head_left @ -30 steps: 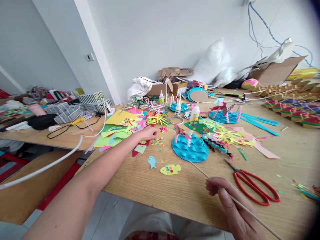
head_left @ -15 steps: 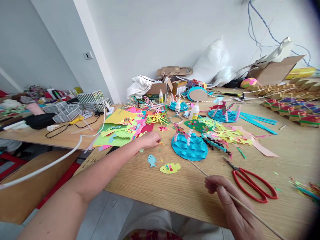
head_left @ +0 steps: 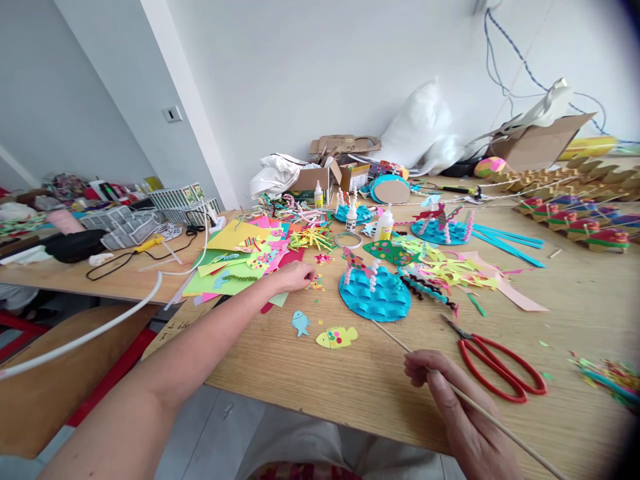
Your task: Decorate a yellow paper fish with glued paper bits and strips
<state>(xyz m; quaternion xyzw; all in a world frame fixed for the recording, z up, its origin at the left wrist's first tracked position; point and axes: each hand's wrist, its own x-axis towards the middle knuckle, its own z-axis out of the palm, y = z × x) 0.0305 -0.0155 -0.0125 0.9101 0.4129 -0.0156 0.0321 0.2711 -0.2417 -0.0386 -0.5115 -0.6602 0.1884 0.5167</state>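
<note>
A pale wooden bench (head_left: pixel 590 300) fills the right and centre of the frame. On it lie red scissors (head_left: pixel 493 363) at lower right, a blue wavy paper disc (head_left: pixel 375 297) in the centre, a yellow paper fish (head_left: pixel 336 337) below it, and coloured paper sheets (head_left: pixel 235 257) at centre left.

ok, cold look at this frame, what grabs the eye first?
The bright blue wavy paper disc with paper fish stuck upright, mid-table, with a heap of coloured paper sheets to its left. The left hand reaches to small dotted scraps beside that heap; the right hand pinches a thin wooden stick. Red-handled scissors lie just right.
</note>
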